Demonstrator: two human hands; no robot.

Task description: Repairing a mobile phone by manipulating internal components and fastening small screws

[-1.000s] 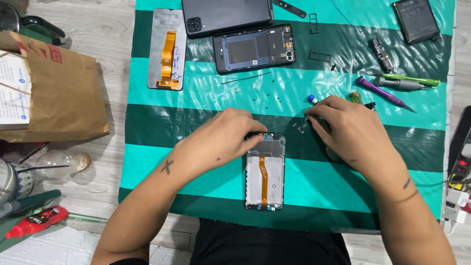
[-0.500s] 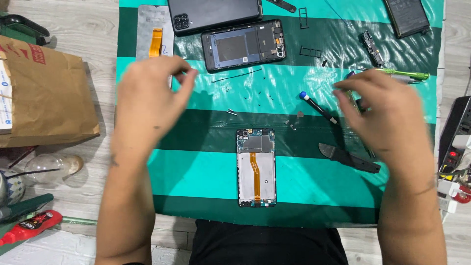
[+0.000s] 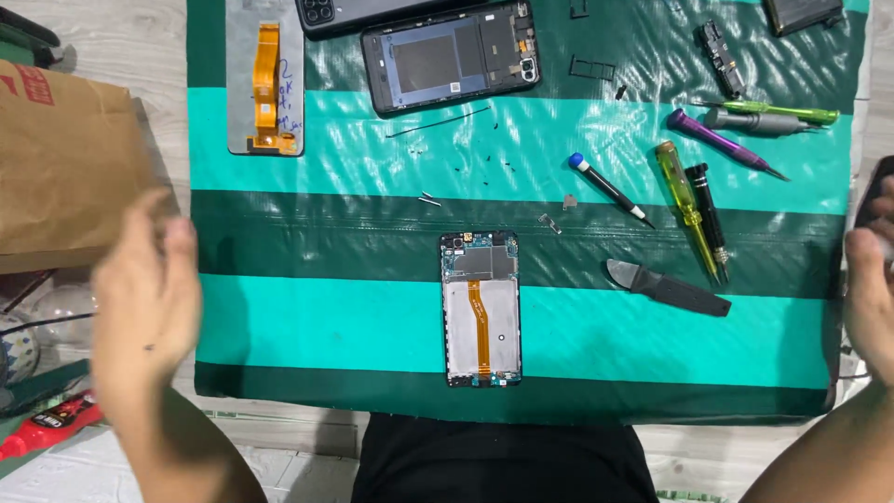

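Head view: left hand (image 3: 144, 298) blurred at mat's left edge, fingers spread, holding nothing. Right hand (image 3: 871, 298) half out of frame at right edge; grip unclear, can't tell. Opened phone (image 3: 480, 309) flat mid-mat (image 3: 326, 233), untouched, orange flex exposed. Risk, probably: tiny screws (image 3: 484, 163) loose nearby, easy to scatter with sleeve or snag flex. Striped green mat over pale wood tabletop, paper bag (image 3: 65, 158) left, screwdrivers (image 3: 689, 210) right.

Green-and-teal striped mat (image 3: 326, 307), orange ribbon cable (image 3: 479, 321) (in opened phone (image 3: 480, 309)), yellow screwdriver (image 3: 687, 210), brown bag (image 3: 65, 158)
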